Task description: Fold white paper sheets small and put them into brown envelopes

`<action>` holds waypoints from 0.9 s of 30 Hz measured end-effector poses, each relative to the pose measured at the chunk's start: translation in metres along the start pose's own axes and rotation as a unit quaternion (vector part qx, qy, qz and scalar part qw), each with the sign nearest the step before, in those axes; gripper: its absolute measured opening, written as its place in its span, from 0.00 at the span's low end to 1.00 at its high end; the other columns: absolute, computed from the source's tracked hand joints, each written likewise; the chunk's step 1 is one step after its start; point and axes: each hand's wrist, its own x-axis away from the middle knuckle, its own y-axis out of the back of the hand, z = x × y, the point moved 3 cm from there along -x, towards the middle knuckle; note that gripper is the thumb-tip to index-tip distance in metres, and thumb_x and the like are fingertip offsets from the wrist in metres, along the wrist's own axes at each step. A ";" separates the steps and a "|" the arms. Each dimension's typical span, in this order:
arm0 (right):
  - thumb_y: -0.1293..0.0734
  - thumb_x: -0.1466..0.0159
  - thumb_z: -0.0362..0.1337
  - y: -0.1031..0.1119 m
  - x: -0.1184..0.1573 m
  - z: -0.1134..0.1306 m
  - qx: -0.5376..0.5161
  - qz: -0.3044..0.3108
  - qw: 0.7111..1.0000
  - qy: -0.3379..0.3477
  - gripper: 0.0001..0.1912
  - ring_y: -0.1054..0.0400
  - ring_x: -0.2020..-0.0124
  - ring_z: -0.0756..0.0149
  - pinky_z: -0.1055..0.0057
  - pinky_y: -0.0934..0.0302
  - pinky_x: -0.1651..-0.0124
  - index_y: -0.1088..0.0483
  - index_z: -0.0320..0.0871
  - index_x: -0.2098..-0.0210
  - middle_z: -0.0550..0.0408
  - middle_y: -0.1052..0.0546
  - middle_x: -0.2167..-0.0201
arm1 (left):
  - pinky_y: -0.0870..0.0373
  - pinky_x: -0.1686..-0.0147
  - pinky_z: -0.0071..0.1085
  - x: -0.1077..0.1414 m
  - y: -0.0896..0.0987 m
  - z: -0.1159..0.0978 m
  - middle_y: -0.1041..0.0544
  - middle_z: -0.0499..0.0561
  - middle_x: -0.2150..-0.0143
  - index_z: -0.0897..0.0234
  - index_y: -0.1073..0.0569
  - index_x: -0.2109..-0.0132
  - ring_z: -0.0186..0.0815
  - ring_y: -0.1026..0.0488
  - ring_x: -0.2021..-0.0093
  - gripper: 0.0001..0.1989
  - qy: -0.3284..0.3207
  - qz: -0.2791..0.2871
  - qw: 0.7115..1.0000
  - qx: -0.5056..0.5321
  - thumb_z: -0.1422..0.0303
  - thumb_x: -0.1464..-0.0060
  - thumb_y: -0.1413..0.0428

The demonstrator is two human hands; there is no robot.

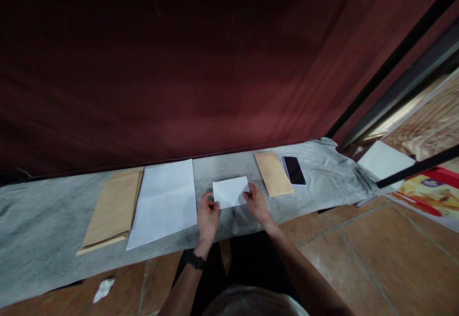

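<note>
A small folded sheet of white paper (230, 192) is in front of me, just over the grey cloth. My left hand (208, 218) is at its left edge, fingers curled and thumb against the lower left corner. At the right edge, my right hand (257, 205) pinches the paper between thumb and fingers. A brown envelope (274, 173) lies to the right of this hand. Left of my left hand rests a stack of larger white sheets (165, 201), and beyond it a pile of bigger brown envelopes (113, 206).
The grey cloth (39, 225) covers a long, narrow bench against a dark red wall (215, 77). A phone (294, 170) lies beside the small envelope. On the tiled floor are a scrap of white paper (103, 289) and, at right, a red printed package (433, 194).
</note>
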 end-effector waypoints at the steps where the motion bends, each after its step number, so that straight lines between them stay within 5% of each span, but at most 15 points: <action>1: 0.36 0.36 0.34 0.001 0.004 0.002 0.079 -0.020 0.996 0.037 0.21 0.29 0.55 0.57 0.62 0.34 0.51 0.31 0.44 0.43 0.48 0.23 0.58 | 0.32 0.69 0.31 0.001 0.001 -0.002 0.27 0.43 0.74 0.62 0.27 0.48 0.35 0.28 0.74 0.19 -0.024 0.004 0.998 -0.057 0.71 0.48 0.42; 4: 0.40 0.32 0.33 -0.004 0.019 0.009 0.261 -0.046 0.954 0.141 0.26 0.32 0.46 0.52 0.55 0.37 0.43 0.38 0.41 0.34 0.40 0.26 0.46 | 0.31 0.66 0.32 0.003 -0.001 -0.004 0.23 0.47 0.71 0.62 0.26 0.47 0.38 0.25 0.70 0.17 -0.048 0.025 0.983 -0.176 0.72 0.44 0.45; 9: 0.39 0.29 0.38 -0.024 0.035 0.012 0.292 0.041 0.917 0.269 0.27 0.44 0.31 0.49 0.49 0.48 0.32 0.40 0.46 0.31 0.45 0.39 0.30 | 0.28 0.61 0.34 0.000 -0.004 -0.006 0.18 0.54 0.63 0.61 0.23 0.49 0.42 0.21 0.64 0.15 -0.047 0.050 0.960 -0.271 0.72 0.42 0.45; 16: 0.39 0.28 0.41 -0.030 0.033 0.003 0.302 0.059 0.914 0.264 0.28 0.48 0.28 0.50 0.46 0.54 0.30 0.42 0.48 0.30 0.47 0.43 0.27 | 0.26 0.53 0.40 0.008 -0.006 -0.017 0.20 0.62 0.51 0.65 0.25 0.45 0.45 0.21 0.55 0.17 -0.119 0.047 0.914 -0.385 0.71 0.37 0.51; 22: 0.41 0.29 0.34 -0.030 0.030 -0.003 0.343 0.092 0.888 0.293 0.31 0.52 0.27 0.50 0.49 0.58 0.28 0.46 0.41 0.28 0.43 0.48 0.26 | 0.41 0.33 0.50 0.024 -0.050 -0.018 0.32 0.63 0.33 0.65 0.32 0.35 0.49 0.38 0.31 0.23 -0.301 0.125 0.874 -0.361 0.63 0.32 0.54; 27: 0.42 0.29 0.33 -0.023 0.021 -0.006 0.343 0.094 0.882 0.309 0.29 0.49 0.28 0.54 0.51 0.58 0.27 0.44 0.45 0.29 0.48 0.44 0.27 | 0.48 0.30 0.52 0.020 -0.058 -0.001 0.41 0.64 0.27 0.69 0.39 0.30 0.49 0.47 0.26 0.29 -0.294 0.109 0.866 -0.390 0.57 0.32 0.55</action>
